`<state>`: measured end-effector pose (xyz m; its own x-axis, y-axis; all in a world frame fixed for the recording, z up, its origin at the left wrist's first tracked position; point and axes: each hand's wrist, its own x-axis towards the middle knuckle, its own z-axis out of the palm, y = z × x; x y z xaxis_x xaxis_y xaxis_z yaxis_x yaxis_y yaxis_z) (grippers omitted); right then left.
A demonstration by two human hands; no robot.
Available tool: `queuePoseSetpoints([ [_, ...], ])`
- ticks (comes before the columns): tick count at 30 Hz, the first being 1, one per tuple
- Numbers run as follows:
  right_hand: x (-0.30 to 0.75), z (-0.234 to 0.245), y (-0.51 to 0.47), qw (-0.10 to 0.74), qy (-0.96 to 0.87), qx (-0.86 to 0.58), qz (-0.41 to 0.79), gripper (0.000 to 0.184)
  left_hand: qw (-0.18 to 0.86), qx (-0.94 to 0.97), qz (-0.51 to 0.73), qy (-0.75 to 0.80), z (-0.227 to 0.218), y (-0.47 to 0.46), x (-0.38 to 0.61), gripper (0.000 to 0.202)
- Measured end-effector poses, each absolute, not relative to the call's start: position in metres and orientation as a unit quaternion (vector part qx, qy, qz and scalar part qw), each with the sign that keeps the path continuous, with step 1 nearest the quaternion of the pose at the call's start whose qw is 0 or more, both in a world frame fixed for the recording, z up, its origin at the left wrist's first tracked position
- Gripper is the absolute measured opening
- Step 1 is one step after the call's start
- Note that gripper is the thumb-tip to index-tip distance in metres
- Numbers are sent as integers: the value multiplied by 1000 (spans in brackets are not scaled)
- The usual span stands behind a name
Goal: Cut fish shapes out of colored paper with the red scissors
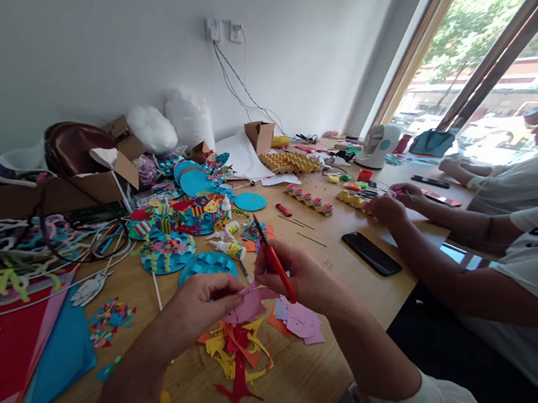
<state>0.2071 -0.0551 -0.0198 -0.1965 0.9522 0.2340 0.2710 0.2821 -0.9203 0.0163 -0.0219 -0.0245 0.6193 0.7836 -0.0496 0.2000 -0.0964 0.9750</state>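
My left hand (208,305) is closed, pinching a piece of pink paper (248,307) between thumb and fingers. My right hand (306,280) is wrapped round red-handled scissors (278,269), whose dark blades point up and away from the paper. Its fingertips are close to the paper's right end; whether they also grip it I cannot tell. Beneath both hands lies a heap of red, yellow and orange paper scraps (238,354). A stack of pink and lilac paper pieces (303,321) sits just right of the heap.
Blue paper discs with decorated fish (167,247) and glue bottles (230,249) stand beyond my hands. Coloured sheets (64,353) lie left, near a cardboard box (21,201). A black phone (371,253) rests right. A co-worker's hands (391,207) are busy beside an egg-carton strip.
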Motion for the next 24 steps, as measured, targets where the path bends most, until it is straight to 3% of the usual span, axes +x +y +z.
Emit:
queuePoseSetpoints([
  [6, 215, -26, -64, 571, -543, -519, 332, 23, 630, 600, 350, 348, -25, -20, 17, 15],
  [11, 213, -56, -87, 486, -551, -473, 486, 46, 680, 505, 398, 352, -23, -23, 14, 16],
  [15, 199, -76, -94, 429, -530, -448, 578, 53, 688, 486, 406, 354, -24, -24, 16, 17],
  [24, 185, -71, -85, 440, -545, -408, 585, 53, 644, 530, 411, 369, -29, -28, 22, 17],
])
